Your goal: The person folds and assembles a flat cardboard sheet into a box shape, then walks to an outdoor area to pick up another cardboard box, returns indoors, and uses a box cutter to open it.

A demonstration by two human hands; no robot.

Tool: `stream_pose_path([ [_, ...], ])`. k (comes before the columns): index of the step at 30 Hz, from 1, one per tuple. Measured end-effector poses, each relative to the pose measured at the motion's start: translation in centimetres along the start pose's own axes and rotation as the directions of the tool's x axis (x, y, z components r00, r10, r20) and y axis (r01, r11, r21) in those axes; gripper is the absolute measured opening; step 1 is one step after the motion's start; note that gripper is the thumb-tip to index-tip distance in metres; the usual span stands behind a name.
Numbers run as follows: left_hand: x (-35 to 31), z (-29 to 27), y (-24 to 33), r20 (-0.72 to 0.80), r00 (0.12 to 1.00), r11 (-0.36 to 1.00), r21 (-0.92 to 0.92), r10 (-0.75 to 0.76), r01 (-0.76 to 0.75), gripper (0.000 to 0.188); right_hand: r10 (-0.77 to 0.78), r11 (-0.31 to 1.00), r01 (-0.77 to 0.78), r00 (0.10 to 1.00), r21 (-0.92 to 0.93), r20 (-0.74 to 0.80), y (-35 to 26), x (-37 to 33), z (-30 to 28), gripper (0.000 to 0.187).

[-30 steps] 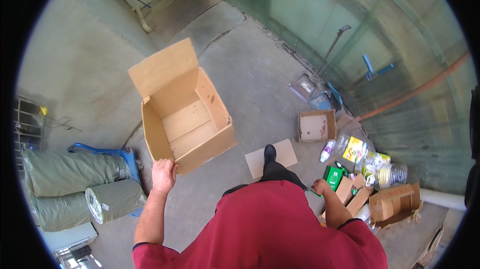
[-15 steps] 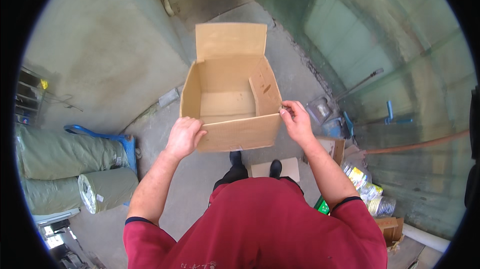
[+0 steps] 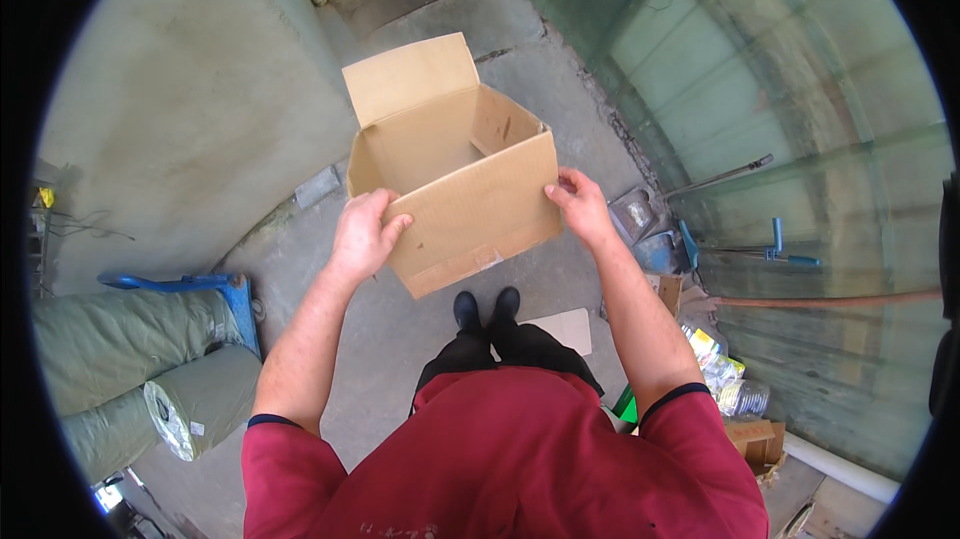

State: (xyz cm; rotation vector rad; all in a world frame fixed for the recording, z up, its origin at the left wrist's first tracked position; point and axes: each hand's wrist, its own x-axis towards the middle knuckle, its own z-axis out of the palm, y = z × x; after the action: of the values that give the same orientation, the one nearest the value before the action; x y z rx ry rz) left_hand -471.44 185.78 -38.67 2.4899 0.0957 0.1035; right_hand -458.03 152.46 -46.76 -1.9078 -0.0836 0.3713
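- Cardboard box (image 3: 478,209) is hanging between left hand (image 3: 364,231) and right hand (image 3: 584,205), its flap standing open beyond them.
- Both hands are gripping its near side, at opposite edges.

Cardboard box (image 3: 475,207), near side more visible

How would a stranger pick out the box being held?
Start at the red cloth shirt at the bottom and follow the bare forearms up. Between the left hand and right hand is a large, tan, open-topped cardboard box. Unlike the partly hidden brown cardboard box at lower right, it is held, one flap raised.
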Motion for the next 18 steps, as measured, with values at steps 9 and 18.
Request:
stream_pose_path([
  [9, -0.3, -4.2, 0.1, -0.071, 0.997, 0.993, 0.118, -0.010, 0.018, 0.027, 0.020, 0.982, -0.042, 0.993, 0.187, 0.118, -4.6, 5.2, 2.4, 0.035],
  [18, 7.3, 1.9, 0.4, -0.060, 0.980, 0.952, -0.253, -0.192, 0.171, 0.030, 0.082, 0.994, -0.092, 0.983, -0.052, -0.165, 9.1, -2.8, -10.2, 0.037],
])
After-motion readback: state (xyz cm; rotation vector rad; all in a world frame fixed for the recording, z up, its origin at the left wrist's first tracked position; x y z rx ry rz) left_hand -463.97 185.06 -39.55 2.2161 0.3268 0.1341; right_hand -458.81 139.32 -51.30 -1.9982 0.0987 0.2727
